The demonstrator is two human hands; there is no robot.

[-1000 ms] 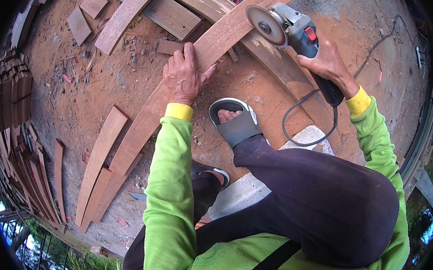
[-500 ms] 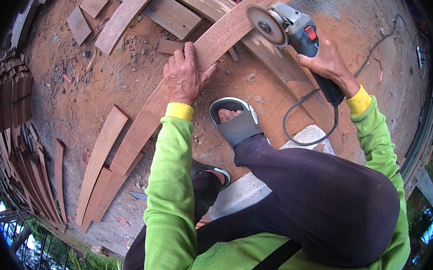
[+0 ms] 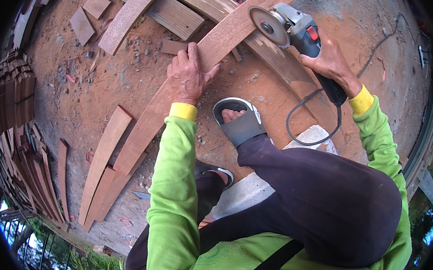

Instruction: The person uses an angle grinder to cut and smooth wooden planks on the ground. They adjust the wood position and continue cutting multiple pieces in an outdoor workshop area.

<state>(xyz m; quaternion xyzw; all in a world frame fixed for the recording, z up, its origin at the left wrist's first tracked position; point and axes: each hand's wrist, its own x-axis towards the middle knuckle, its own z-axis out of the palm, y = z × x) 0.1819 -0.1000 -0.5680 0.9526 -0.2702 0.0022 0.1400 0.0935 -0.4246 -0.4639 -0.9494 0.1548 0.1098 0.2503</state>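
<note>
My left hand (image 3: 186, 77) is wrapped over the edge of a long reddish-brown wooden plank (image 3: 153, 111) that runs from lower left to the top. In my right hand (image 3: 331, 63) is a grey and black angle grinder (image 3: 303, 34) with a red switch. Its round disc (image 3: 267, 26) is beside the plank's right edge near the top; whether they touch I cannot tell. The far part of the plank lies across a weathered board (image 3: 277, 59). A dark cable (image 3: 289, 121) loops from the grinder's rear end.
A curved board (image 3: 129, 21) and small offcuts (image 3: 96, 5) lie at the upper left. Stacked wood pieces (image 3: 13, 93) and loose strips (image 3: 40, 173) line the left side. A pale stone block (image 3: 313, 136) and my sandalled foot (image 3: 240, 121) are near the cable.
The whole scene has shifted slightly to the right in view. Both hands, the grinder and the plank keep nearly the same places relative to each other.
</note>
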